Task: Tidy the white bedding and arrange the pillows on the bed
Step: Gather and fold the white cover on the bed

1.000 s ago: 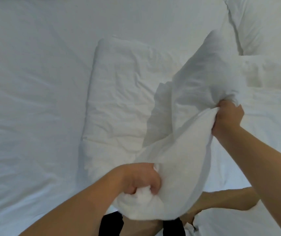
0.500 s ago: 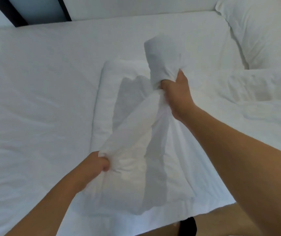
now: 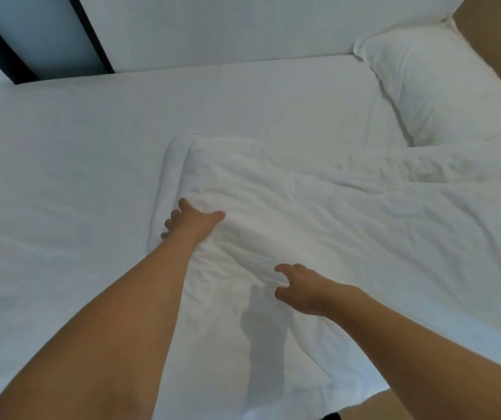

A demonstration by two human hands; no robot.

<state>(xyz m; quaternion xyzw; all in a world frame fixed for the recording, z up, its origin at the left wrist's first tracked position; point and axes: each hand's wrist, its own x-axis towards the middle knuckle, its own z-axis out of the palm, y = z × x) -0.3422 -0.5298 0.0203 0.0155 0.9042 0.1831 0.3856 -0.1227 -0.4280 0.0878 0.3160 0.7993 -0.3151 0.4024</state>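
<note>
We have just one view, from a camera on the person's head. It looks forward and down, close over the bed (image 3: pixel 61 177). Both arms reach up from 6 o'clock. A pillow (image 3: pixel 443 86) sits at 2 o'clock.

The bed (image 3: pixel 61 177) carries a crumpled duvet (image 3: pixel 349 231) and a pillow (image 3: pixel 434 86).

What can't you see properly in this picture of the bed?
- Left hand: the head view shows its back; the fingers curl over the pillow edge, so the grip underneath is hidden.
- Right hand: its fingers sink into the folds; whether they pinch cloth is unclear.
- Second pillow: the crumpled duvet covers its near end.
- Bed: cut off by the left edge.
</note>
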